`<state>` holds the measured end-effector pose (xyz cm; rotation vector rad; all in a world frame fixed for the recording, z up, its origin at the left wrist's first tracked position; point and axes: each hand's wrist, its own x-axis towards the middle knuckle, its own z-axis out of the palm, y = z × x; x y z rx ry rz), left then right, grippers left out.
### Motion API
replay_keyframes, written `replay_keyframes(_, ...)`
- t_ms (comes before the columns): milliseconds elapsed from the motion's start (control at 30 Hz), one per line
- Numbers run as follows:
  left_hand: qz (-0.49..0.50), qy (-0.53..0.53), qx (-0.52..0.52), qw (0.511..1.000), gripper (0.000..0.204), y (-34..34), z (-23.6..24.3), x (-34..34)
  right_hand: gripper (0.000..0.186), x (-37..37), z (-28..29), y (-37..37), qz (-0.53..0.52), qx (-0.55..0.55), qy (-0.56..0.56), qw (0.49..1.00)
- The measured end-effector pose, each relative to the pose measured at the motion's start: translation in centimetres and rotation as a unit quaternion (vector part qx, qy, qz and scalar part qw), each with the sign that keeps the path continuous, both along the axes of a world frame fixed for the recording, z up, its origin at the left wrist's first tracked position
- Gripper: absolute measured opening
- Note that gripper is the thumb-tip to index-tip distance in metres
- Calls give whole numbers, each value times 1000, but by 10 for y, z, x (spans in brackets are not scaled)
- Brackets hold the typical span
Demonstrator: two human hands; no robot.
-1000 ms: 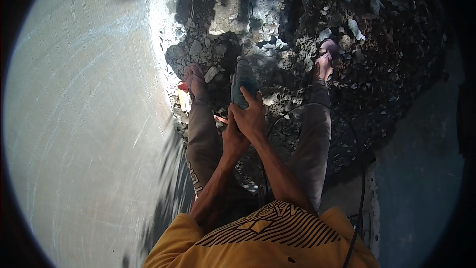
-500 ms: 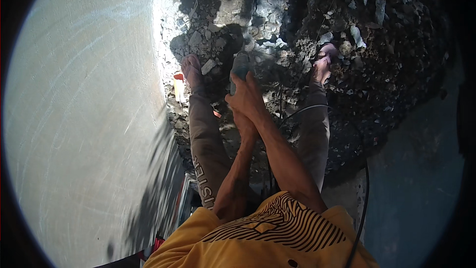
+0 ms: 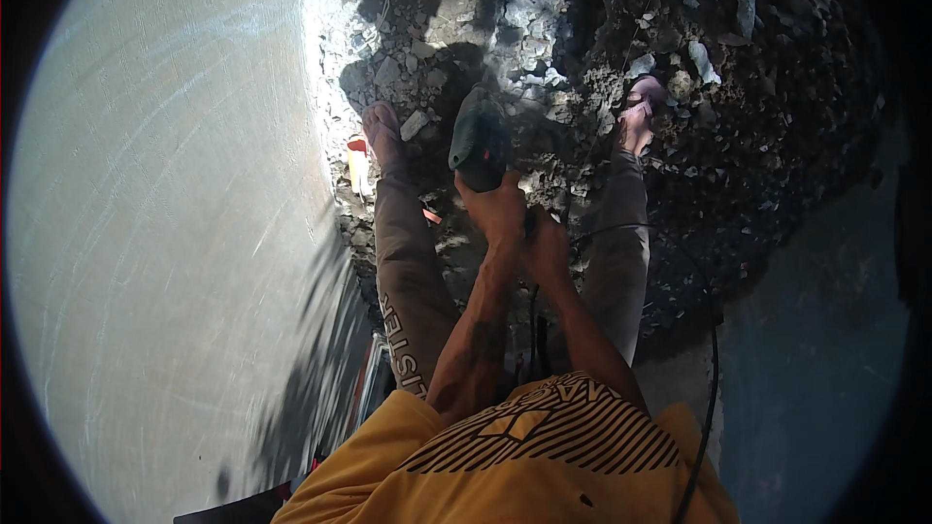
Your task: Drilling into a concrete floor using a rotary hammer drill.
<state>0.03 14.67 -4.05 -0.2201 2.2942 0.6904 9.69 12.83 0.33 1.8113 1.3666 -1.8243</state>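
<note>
A dark green corded power drill (image 3: pixel 480 141) is held low over the rubble between my feet, its front end pointing away from me. My left hand (image 3: pixel 497 209) is closed round the rear of its body. Behind it and slightly to the right, my right hand (image 3: pixel 545 245) is wrapped round what looks like the drill's handle, mostly hidden by the fingers. The drill's tip is lost in shadow, so I cannot tell whether it touches the ground.
Broken stones and rubble (image 3: pixel 738 136) cover the ground. A pale wall (image 3: pixel 165 233) rises on the left. An orange and white object (image 3: pixel 358 167) lies beside my left foot (image 3: pixel 382 126). A black cable (image 3: pixel 715 359) loops past my right leg (image 3: pixel 618 252).
The drill has turned, showing more of its broad body. My right hand has moved back from the body to the handle area, and my left hand now grips farther forward.
</note>
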Motion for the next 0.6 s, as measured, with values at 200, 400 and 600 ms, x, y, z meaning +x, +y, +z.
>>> replay_keyframes(200, 80, -12, 83, 993, 66, 44, 7, 12, 34, 21, -23, 39, 45, -20, 56, 997)
replay_keyframes(400, -74, -77, 64, 992, 79, 28, 48, 1, 40, 14, 4, 8, -45, -75, 68, 994)
replay_keyframes(600, -238, -26, 17, 971, 86, -2, 65, -23, 48, -8, 24, -37, -201, -73, 225, 951)
